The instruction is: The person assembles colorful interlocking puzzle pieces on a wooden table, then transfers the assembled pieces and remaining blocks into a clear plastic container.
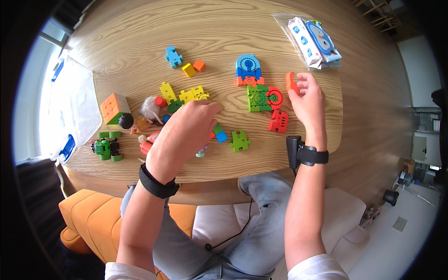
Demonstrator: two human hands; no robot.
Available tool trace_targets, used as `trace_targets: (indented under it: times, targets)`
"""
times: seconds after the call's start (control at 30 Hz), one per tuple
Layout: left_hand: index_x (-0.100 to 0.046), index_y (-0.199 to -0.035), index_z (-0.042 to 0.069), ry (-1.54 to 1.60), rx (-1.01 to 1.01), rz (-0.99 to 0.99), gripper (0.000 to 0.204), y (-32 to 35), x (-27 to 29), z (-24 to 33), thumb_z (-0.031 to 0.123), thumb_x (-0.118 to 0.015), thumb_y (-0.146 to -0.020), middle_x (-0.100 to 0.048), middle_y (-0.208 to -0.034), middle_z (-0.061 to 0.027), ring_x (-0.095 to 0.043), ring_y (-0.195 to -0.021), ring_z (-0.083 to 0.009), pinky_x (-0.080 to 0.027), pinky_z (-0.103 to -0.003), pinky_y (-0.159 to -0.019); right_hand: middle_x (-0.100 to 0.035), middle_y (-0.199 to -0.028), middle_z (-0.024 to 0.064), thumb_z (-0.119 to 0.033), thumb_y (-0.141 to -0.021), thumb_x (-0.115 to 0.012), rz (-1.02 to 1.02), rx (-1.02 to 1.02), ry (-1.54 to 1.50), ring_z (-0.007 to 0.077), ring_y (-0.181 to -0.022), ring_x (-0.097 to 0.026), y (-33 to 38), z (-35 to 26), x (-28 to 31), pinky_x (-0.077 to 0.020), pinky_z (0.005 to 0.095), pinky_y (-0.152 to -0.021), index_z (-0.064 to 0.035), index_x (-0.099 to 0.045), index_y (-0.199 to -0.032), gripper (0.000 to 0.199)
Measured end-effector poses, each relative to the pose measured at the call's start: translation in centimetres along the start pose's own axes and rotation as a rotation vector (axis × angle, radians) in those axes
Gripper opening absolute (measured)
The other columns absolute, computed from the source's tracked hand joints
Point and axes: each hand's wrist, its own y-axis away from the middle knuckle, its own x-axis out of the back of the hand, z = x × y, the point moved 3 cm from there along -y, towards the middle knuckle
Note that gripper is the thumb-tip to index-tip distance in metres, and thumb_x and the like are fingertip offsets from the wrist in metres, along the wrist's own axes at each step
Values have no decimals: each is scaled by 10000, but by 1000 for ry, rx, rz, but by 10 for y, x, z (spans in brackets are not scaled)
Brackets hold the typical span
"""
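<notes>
At the lower edge, two forearms rise over lap and orange cushion, each with a black wrist strap. The left hand (pixel 186 130), centre frame, lies knuckles-up over a cluster of pieces with fingers curled down; what it grips, if anything, cannot be told. Just right of it sit a blue and green block (pixel 219 133) and one green puzzle piece (pixel 240 140). The right hand (pixel 308 100), right of centre, pinches one orange piece (pixel 291 83) between thumb and fingertips, lifted beside the joined gear puzzle (pixel 259 86), with one red piece (pixel 278 121) just below it.

Left of centre: two yellow puzzle pieces (pixel 184 94), one colour cube (pixel 114 107), one green toy tractor (pixel 107 148). Higher up: one blue puzzle piece (pixel 173 56), one yellow cube (pixel 188 70) and one orange cube (pixel 199 65).

All rest on a rounded wooden table (pixel 140 37). Upper right lies one bagged wipes pack (pixel 313 39); at the left edge, a clear plastic bin (pixel 70 107), washed out by glare. Small figures near the left hand are partly hidden.
</notes>
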Motion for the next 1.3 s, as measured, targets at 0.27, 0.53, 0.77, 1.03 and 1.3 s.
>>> trace_targets:
  times: [0.27,0.53,0.77,1.03,1.3]
  targets:
    - [-691,-1134,-24,-28,-47,21,193,0,-8,0,30,-644,-954,-708,-1006,-216,-682,-932,-414,-559,-456,-810,-720,-958,61,-100,-940,-721,-92,-40,-391,139,-824,-704,10,-21,6,-584,296,-756,-35,-625,-1309,387]
    - [-649,-1226,-38,146,-97,209,288,-10,-11,10,0,-665,-940,-717,-1058,-192,-723,-926,-350,-581,-417,-780,-744,-910,78,-172,-1045,-671,-413,-73,-682,142,-778,-722,25,-54,-15,-597,283,-702,19,-715,-1155,225]
    - [-638,-1250,-52,352,-58,366,281,-14,-13,8,63,-668,-995,-765,-1017,-182,-759,-874,-273,-597,-358,-770,-763,-961,100,-219,-1084,-618,-637,-76,-676,148,-857,-733,38,-74,-20,-587,303,-757,8,-681,-1177,253]
    - [-691,-1206,-58,470,22,232,249,-14,-10,13,117,-631,-1039,-766,-935,-157,-734,-829,-156,-580,-313,-756,-770,-927,80,-118,-985,-731,-728,93,-619,122,-846,-701,44,-73,-27,-548,290,-765,-16,-674,-1183,229]
    - [-719,-1174,-21,217,-93,274,216,-11,-4,8,49,-653,-981,-751,-948,-191,-710,-763,-315,-576,-352,-725,-730,-986,55,-37,-980,-693,-631,-23,-544,103,-845,-659,33,-48,4,-546,276,-719,-54,-674,-1242,263]
